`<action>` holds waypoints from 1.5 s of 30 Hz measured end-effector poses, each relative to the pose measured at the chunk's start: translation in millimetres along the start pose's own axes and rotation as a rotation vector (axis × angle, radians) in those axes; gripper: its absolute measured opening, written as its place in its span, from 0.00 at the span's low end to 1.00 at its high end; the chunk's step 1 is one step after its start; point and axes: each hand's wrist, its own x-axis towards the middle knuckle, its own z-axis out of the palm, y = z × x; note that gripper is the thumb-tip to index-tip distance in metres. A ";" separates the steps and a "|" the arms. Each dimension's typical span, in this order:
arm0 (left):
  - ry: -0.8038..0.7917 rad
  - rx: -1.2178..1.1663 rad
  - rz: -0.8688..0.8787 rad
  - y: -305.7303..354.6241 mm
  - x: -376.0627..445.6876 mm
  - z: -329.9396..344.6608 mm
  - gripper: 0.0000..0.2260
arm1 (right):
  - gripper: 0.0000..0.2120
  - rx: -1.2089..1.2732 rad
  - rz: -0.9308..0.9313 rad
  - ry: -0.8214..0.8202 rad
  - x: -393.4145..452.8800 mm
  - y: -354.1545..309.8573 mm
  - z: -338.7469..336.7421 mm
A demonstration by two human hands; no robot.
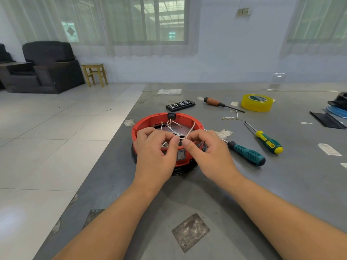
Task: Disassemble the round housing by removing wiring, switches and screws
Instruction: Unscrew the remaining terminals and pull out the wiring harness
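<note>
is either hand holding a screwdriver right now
No, all three screwdrivers lie on the table while the left hand and right hand pinch white wires.

- One view only, worn on the head, so no overlap with any other.
- Looks forward and down over a grey table (244, 184), from close above both forearms.
- Wide-angle: straight lines bowed at the edges.
- Takes in floor at left, far wall and windows beyond.
</note>
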 end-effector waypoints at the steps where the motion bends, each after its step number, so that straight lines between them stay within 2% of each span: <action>1: -0.003 -0.009 -0.003 1.6 -0.2 0.2 0.08 | 0.04 0.023 0.008 -0.003 0.2 0.8 0.1; 4: -0.013 -0.062 -0.041 3.0 -1.2 0.5 0.05 | 0.05 0.114 0.018 -0.051 2.5 0.9 -1.2; 7: -0.024 -0.102 -0.130 0.0 0.2 1.1 0.11 | 0.06 0.178 0.009 -0.152 8.1 -2.0 -7.8; 10: -0.030 -0.096 -0.150 -1.0 1.0 0.9 0.11 | 0.06 0.172 0.024 -0.203 10.9 -2.2 -12.7; 16: 0.020 -0.020 -0.098 4.4 -2.6 3.6 0.05 | 0.03 0.252 0.095 -0.102 2.0 -3.4 -5.9; 21: 0.059 -0.034 -0.125 7.8 -5.3 7.0 0.05 | 0.02 0.271 0.117 0.000 -0.2 -3.4 -3.7; 28: 0.064 0.019 -0.095 6.8 -5.1 11.2 0.08 | 0.02 0.300 0.151 0.035 -3.7 -0.8 -6.0; 33: -0.103 0.242 0.018 11.1 9.2 12.6 0.07 | 0.02 0.320 0.207 0.106 1.6 3.5 -19.7; 36: -0.178 0.353 0.041 16.8 20.1 21.3 0.06 | 0.03 0.333 0.286 0.260 18.0 10.9 -43.9; 39: -0.272 0.565 0.129 21.5 35.0 37.5 0.11 | 0.04 0.280 0.425 0.389 38.3 27.7 -70.8; 45: -0.513 0.755 0.118 13.8 58.1 68.2 0.21 | 0.08 -0.034 0.640 0.239 92.7 75.7 -97.3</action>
